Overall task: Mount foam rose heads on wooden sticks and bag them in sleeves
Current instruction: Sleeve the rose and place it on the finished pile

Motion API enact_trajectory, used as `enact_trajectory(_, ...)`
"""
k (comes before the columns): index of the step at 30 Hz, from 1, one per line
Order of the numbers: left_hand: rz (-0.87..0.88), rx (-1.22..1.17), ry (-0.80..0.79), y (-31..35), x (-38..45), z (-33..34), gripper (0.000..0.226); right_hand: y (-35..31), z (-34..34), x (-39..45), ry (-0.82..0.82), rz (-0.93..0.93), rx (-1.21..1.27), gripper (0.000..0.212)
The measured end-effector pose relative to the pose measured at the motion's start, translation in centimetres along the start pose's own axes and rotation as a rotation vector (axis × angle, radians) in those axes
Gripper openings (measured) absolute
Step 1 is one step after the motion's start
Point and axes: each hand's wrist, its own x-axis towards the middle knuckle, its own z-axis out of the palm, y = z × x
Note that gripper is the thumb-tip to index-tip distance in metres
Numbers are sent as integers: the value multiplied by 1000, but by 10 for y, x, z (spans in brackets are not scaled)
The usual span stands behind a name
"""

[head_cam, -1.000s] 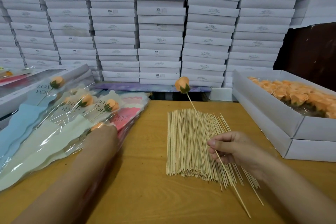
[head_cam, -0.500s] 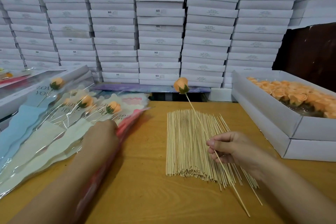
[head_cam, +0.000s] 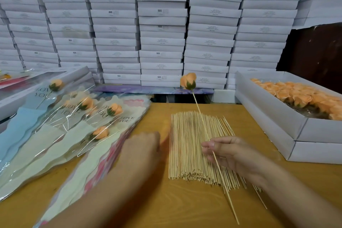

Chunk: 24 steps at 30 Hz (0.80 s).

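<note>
Blurred left hand (head_cam: 142,146) perhaps dragging sleeve (head_cam: 88,170) rightward

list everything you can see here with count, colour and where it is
mounted rose: one, orange head on a pale stick, raised over the stick pile
loose sticks: a large pile, pale wood, centre of the table
sleeved roses: four visible, orange in clear sleeves with blue or cream paper, fanned out on the left
empty sleeves: a stack, cream and pink, near left
rose heads: many, orange, in the open white box on the right
stacked boxes: many, white, along the back
table: one, wooden
left hand: blurred, at the sleeve stack; grip unclear
right hand: pinches the mounted rose's stick
</note>
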Motion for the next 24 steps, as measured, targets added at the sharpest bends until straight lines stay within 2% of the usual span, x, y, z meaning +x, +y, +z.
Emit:
enact_trajectory(3,153,56,-146,30,-13,2,19,1,2,0,18,-25,55,44)
enact_trajectory(5,215,75,-211,45,-20,3,23,0,3,0,12,-37,59,37)
enact_trajectory(8,275,98,-239,60,-29,3,28,1,4,0,-24,-32,42,21)
enact_trajectory(12,330,106,-260,69,-38,-1,28,4,2,3,11,-24,25,16)
enact_trajectory(18,389,90,-291,77,-46,-11,23,13,-4,12,132,-2,3,29)
enact_trajectory(21,412,-10,-249,80,-49,-9,19,14,-5,13,169,11,3,10)
enact_trajectory(24,340,-290,-221,77,-48,-12,41,12,-6,12,186,1,-26,12)
